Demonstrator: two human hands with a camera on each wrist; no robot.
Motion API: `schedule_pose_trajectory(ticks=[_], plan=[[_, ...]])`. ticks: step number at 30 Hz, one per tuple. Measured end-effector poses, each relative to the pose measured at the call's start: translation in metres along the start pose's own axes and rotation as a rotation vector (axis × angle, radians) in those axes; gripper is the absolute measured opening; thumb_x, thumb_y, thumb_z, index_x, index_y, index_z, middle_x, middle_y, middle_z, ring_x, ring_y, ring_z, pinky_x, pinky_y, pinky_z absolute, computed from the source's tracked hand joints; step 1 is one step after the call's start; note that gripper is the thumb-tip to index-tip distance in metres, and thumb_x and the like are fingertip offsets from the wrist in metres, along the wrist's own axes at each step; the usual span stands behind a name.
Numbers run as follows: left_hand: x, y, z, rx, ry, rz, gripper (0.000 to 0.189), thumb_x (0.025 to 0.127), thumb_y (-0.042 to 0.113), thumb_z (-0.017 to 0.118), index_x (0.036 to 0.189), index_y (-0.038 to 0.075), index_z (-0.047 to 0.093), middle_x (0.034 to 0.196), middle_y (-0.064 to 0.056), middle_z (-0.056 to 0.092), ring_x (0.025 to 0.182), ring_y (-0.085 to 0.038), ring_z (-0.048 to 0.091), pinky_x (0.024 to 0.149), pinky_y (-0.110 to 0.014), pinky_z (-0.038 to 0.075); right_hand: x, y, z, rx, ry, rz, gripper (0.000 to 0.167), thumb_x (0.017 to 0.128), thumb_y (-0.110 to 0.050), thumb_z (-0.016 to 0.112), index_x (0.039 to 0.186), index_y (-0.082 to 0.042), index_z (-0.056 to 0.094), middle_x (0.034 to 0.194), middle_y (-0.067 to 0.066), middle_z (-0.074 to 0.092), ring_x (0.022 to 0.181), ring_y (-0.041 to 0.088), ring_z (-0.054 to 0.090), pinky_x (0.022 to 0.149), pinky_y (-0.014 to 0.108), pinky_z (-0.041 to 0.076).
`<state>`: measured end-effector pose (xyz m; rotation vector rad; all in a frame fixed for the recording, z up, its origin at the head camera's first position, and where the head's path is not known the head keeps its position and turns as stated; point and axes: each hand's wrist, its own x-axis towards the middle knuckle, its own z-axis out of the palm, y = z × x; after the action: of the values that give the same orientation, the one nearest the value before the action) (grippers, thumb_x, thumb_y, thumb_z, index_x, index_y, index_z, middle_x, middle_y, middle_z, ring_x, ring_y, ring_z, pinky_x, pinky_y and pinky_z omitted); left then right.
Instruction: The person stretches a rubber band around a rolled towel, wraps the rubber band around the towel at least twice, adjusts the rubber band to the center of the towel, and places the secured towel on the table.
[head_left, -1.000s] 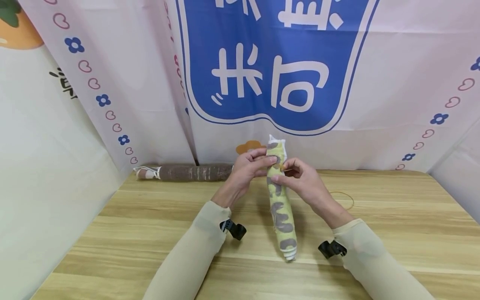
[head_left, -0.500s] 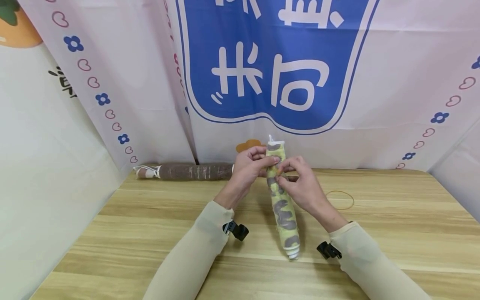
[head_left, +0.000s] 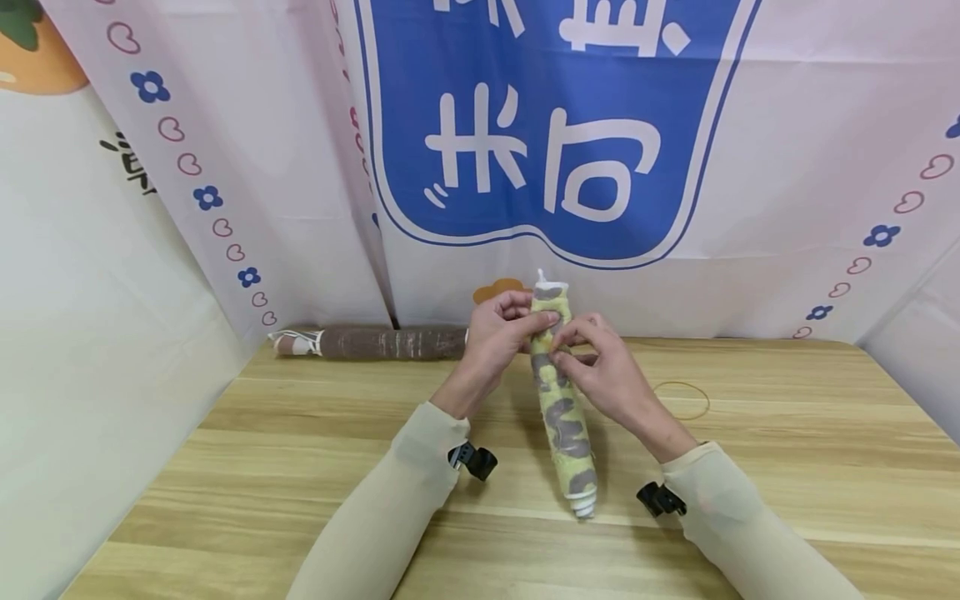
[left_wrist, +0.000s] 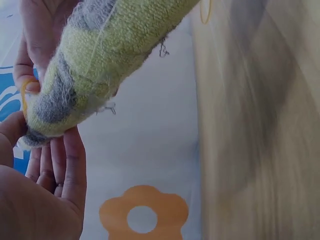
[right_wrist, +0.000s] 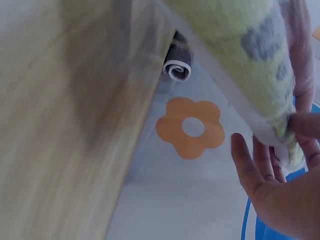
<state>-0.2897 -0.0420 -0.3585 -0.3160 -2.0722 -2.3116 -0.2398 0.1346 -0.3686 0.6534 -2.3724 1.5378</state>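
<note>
A rolled-up yellow and grey towel with white edges is held tilted above the table in the head view. My left hand grips it near its far end, thumb in front and fingers behind. My right hand is at the same end, pinching a thin yellow-orange rubber band between thumb and forefinger. In the left wrist view this rubber band loops beside the towel's tip, partly hidden by fingers. Loose threads hang from the towel there.
A brown rolled towel with light ends lies along the table's back edge at left. A second rubber band lies on the wooden table to the right of my right wrist. A printed cloth hangs behind the table.
My right hand has shifted slightly left, bringing its pinching fingers and the rubber band across the towel's front. My left hand keeps its grip; the towel's near end has swung slightly.
</note>
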Motion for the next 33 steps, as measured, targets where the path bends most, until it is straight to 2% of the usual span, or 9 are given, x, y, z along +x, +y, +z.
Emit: schedule_pose_trajectory(ticks=[2, 6, 11, 14, 19, 22, 25, 29, 33], plan=[[0.0, 0.001, 0.0, 0.006, 0.008, 0.007, 0.03, 0.088, 0.012, 0.087, 0.111, 0.005, 0.069, 0.095, -0.005, 0.071, 0.076, -0.014, 0.064, 0.059, -0.025, 0.056, 0.0, -0.002, -0.002, -0.015, -0.007, 0.051, 0.014, 0.1, -0.004, 0.074, 0.111, -0.003, 0.066, 0.12, 0.015, 0.055, 0.114, 0.033, 0.062, 0.093, 0.049, 0.06], [0.002, 0.001, -0.002, 0.02, -0.005, 0.012, 0.032, 0.089, 0.013, 0.087, 0.112, 0.005, 0.066, 0.099, -0.005, 0.07, 0.081, -0.014, 0.066, 0.064, -0.027, 0.059, 0.0, -0.003, -0.004, -0.038, -0.035, 0.156, 0.038, 0.095, -0.019, 0.084, 0.118, -0.003, 0.058, 0.123, 0.017, 0.059, 0.109, 0.036, 0.066, 0.083, 0.043, 0.062], [0.006, -0.003, -0.01, -0.011, -0.167, 0.005, 0.031, 0.099, 0.013, 0.075, 0.126, 0.004, 0.063, 0.117, -0.009, 0.069, 0.098, -0.018, 0.067, 0.081, -0.032, 0.061, 0.002, -0.001, -0.006, -0.022, -0.023, 0.192, 0.04, 0.095, -0.016, 0.084, 0.116, -0.002, 0.053, 0.117, 0.017, 0.062, 0.097, 0.032, 0.066, 0.075, 0.037, 0.061], [0.008, -0.004, -0.015, -0.067, -0.254, -0.023, 0.03, 0.103, 0.011, 0.067, 0.131, 0.003, 0.059, 0.122, -0.01, 0.067, 0.102, -0.02, 0.068, 0.088, -0.035, 0.06, 0.003, 0.001, -0.009, 0.057, -0.016, 0.191, 0.037, 0.095, -0.014, 0.083, 0.113, -0.001, 0.053, 0.113, 0.016, 0.064, 0.093, 0.028, 0.066, 0.076, 0.035, 0.06], [0.011, -0.005, -0.017, -0.147, -0.312, -0.07, 0.024, 0.106, 0.011, 0.063, 0.128, 0.005, 0.058, 0.114, -0.009, 0.068, 0.096, -0.018, 0.07, 0.087, -0.035, 0.06, 0.004, 0.003, -0.013, 0.29, -0.079, 0.235, 0.033, 0.097, -0.012, 0.079, 0.112, 0.001, 0.053, 0.112, 0.015, 0.064, 0.096, 0.025, 0.066, 0.08, 0.036, 0.062], [0.011, -0.005, -0.017, -0.173, -0.316, -0.07, 0.019, 0.104, 0.008, 0.065, 0.122, 0.007, 0.059, 0.11, -0.007, 0.07, 0.094, -0.017, 0.07, 0.083, -0.032, 0.061, 0.004, 0.003, -0.014, 0.376, -0.102, 0.263, 0.027, 0.099, -0.011, 0.075, 0.109, 0.001, 0.054, 0.112, 0.015, 0.063, 0.1, 0.025, 0.067, 0.083, 0.04, 0.063], [0.01, -0.005, -0.017, -0.165, -0.303, -0.057, 0.014, 0.101, 0.005, 0.07, 0.111, 0.008, 0.061, 0.103, -0.006, 0.071, 0.092, -0.017, 0.071, 0.079, -0.031, 0.061, 0.004, 0.001, -0.013, 0.365, -0.093, 0.28, 0.025, 0.099, -0.014, 0.075, 0.105, 0.001, 0.055, 0.11, 0.014, 0.064, 0.1, 0.025, 0.067, 0.083, 0.041, 0.063], [0.007, -0.004, -0.014, -0.115, -0.251, -0.023, 0.014, 0.097, 0.004, 0.075, 0.095, 0.009, 0.062, 0.091, -0.004, 0.069, 0.084, -0.016, 0.068, 0.072, -0.029, 0.06, 0.002, -0.004, -0.01, 0.215, -0.071, 0.267, 0.034, 0.097, -0.022, 0.081, 0.104, -0.001, 0.056, 0.108, 0.015, 0.066, 0.098, 0.026, 0.066, 0.081, 0.038, 0.061], [0.004, -0.001, -0.01, -0.063, -0.158, -0.001, 0.021, 0.093, 0.004, 0.08, 0.086, 0.01, 0.061, 0.082, -0.002, 0.062, 0.074, -0.012, 0.06, 0.064, -0.024, 0.054, 0.0, -0.008, -0.007, 0.041, -0.038, 0.207, 0.036, 0.095, -0.023, 0.084, 0.105, -0.003, 0.057, 0.115, 0.017, 0.064, 0.107, 0.032, 0.065, 0.081, 0.039, 0.059]])
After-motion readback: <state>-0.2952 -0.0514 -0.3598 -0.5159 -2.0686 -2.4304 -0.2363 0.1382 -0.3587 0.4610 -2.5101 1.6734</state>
